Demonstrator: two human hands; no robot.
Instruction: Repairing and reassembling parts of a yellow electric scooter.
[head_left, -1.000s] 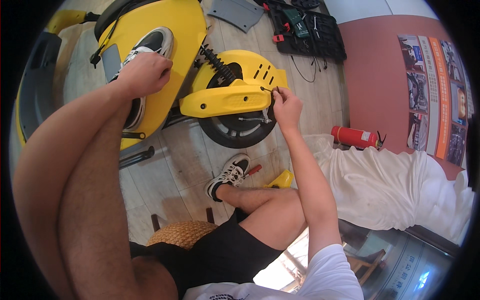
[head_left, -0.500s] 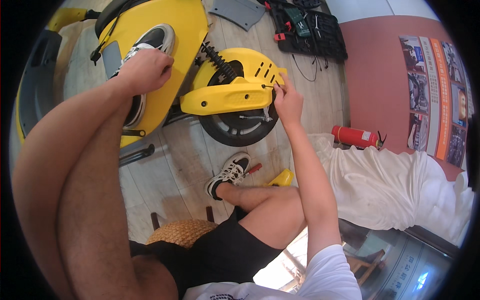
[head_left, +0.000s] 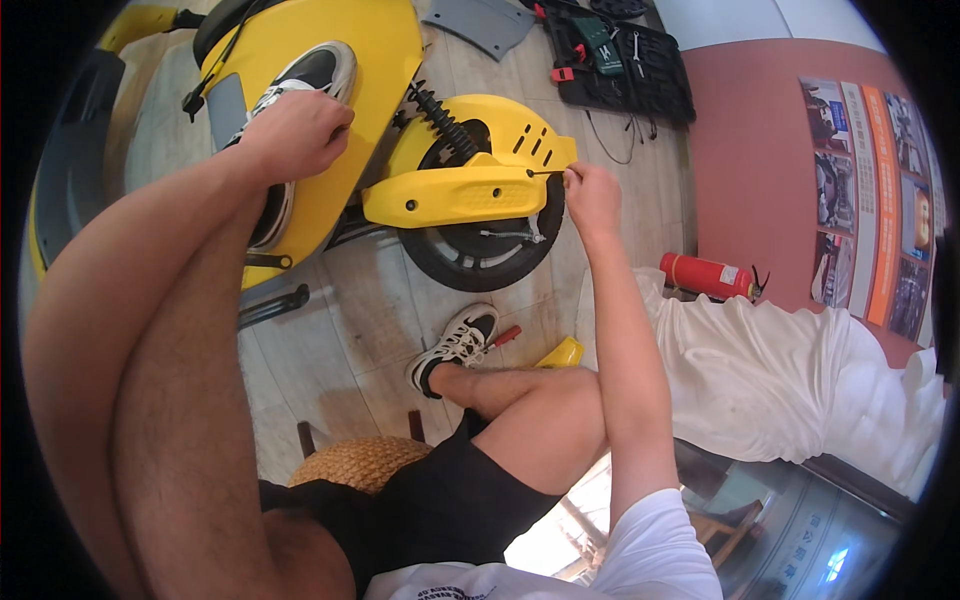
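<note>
My right hand (head_left: 592,198) pinches the end of a thin black hex key (head_left: 549,173). The other end of the hex key sits at a hole near the rear end of the yellow swingarm cover (head_left: 455,195). This cover lies alongside the scooter's rear wheel (head_left: 480,262), below a yellow slotted fender (head_left: 520,130). My left hand (head_left: 297,135) is curled into a loose fist over my shoe (head_left: 318,75), with nothing seen in it. That shoe rests on the yellow body (head_left: 385,60) of the scooter, which lies tipped on its side.
A black coil shock absorber (head_left: 440,118) joins body and wheel. An unfolded black tool case (head_left: 655,85) and a grey panel (head_left: 485,22) lie beyond. A red-handled tool (head_left: 507,336) and a yellow part (head_left: 565,353) are near my other shoe. A fire extinguisher (head_left: 708,274) stands out by the white cloth (head_left: 740,370).
My right hand has shifted slightly right and its fingers have drawn back from the cover, so more of the hex key shows. My left hand stays in nearly the same place.
</note>
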